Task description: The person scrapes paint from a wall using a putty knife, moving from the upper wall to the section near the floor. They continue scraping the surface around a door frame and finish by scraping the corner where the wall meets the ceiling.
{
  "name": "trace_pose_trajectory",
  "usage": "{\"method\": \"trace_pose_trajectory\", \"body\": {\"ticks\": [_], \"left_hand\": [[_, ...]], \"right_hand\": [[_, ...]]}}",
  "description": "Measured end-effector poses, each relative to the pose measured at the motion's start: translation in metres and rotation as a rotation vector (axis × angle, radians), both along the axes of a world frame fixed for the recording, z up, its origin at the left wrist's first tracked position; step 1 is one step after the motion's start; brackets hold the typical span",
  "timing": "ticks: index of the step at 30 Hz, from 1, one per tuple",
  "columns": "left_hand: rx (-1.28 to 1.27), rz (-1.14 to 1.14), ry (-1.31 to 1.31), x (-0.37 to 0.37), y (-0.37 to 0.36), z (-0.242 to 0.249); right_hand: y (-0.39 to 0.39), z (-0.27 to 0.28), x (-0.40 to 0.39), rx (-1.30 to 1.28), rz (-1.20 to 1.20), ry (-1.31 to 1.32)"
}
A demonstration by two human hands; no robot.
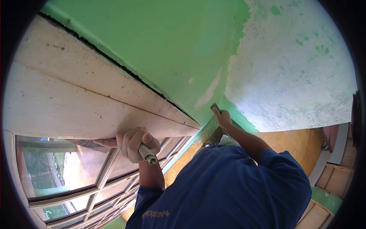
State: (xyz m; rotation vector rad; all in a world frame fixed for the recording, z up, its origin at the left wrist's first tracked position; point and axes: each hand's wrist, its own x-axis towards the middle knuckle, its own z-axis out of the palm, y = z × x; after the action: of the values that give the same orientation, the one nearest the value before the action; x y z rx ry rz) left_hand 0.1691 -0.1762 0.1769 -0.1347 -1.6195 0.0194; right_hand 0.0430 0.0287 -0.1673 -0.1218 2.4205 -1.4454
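Green wall; right hand presses scraper.

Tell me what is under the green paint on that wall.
Where the green paint is scraped off, a whitish wall shows, flecked with green. The right hand presses a scraper at the paint's edge. What lies under the remaining paint is covered.

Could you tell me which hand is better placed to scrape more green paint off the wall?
Right. The right hand holds the scraper against the green wall; the left hand clasps a rolled sheet at the window frame.
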Motion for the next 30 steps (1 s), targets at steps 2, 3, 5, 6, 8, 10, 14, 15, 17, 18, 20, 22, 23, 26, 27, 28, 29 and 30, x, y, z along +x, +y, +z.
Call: {"method": "trace_pose_trajectory", "body": {"ticks": [2,3,5,6,8,10,14,15,17,18,20,22,23,26,27,28,29,30], "left_hand": [[0.010,-0.023,-0.009,0.002,0.000,0.000],[0.016,-0.031,-0.015,0.003,0.000,0.000],[0.025,-0.037,-0.025,0.004,-0.001,-0.001],[0.004,-0.028,-0.032,0.005,-0.003,-0.001],[-0.019,-0.023,-0.045,0.008,-0.004,-0.002],[0.001,-0.057,-0.040,0.005,-0.004,-0.003],[0.010,-0.030,-0.042,0.004,-0.002,-0.002],[0.009,-0.024,-0.039,0.004,-0.001,-0.001],[0.007,-0.008,-0.033,0.004,0.000,0.000],[0.007,0.000,-0.031,0.004,0.000,0.000],[0.009,0.013,-0.030,0.004,0.001,0.001],[0.011,0.016,-0.049,0.004,0.001,0.001],[0.009,0.006,-0.052,0.003,0.001,0.001],[0.009,-0.015,-0.026,0.005,-0.003,0.000],[0.012,-0.004,-0.051,0.006,-0.003,0.001],[0.013,0.008,-0.073,0.007,-0.004,0.002],[0.012,0.006,-0.072,0.006,-0.004,0.002],[0.010,-0.007,-0.063,0.005,-0.004,0.002]], "right_hand": [[0.001,-0.004,0.008,0.034,0.004,0.051],[-0.006,0.020,0.011,-0.004,-0.014,0.086],[-0.035,0.044,0.004,-0.040,-0.030,0.117],[-0.056,0.051,-0.013,-0.118,-0.036,0.072],[-0.063,0.059,-0.015,-0.198,-0.046,0.021],[-0.056,0.067,-0.017,-0.187,-0.037,-0.016],[-0.031,0.043,0.005,-0.133,-0.057,-0.080],[-0.025,0.030,0.013,-0.065,-0.014,-0.024],[-0.028,0.023,0.013,0.001,0.034,0.036],[-0.036,0.025,0.008,-0.021,0.054,0.041],[-0.057,0.045,-0.006,-0.042,0.075,0.046],[-0.074,0.088,-0.010,-0.375,-0.012,-0.035],[-0.070,0.088,-0.009,-0.378,-0.023,-0.037],[-0.055,0.089,-0.003,-0.348,-0.008,-0.040],[-0.049,0.089,0.004,-0.341,-0.009,-0.088],[-0.044,0.087,0.011,-0.334,-0.009,-0.135],[-0.038,0.084,0.018,-0.335,-0.010,-0.133],[-0.033,0.077,0.025,-0.379,-0.007,-0.203]]}}
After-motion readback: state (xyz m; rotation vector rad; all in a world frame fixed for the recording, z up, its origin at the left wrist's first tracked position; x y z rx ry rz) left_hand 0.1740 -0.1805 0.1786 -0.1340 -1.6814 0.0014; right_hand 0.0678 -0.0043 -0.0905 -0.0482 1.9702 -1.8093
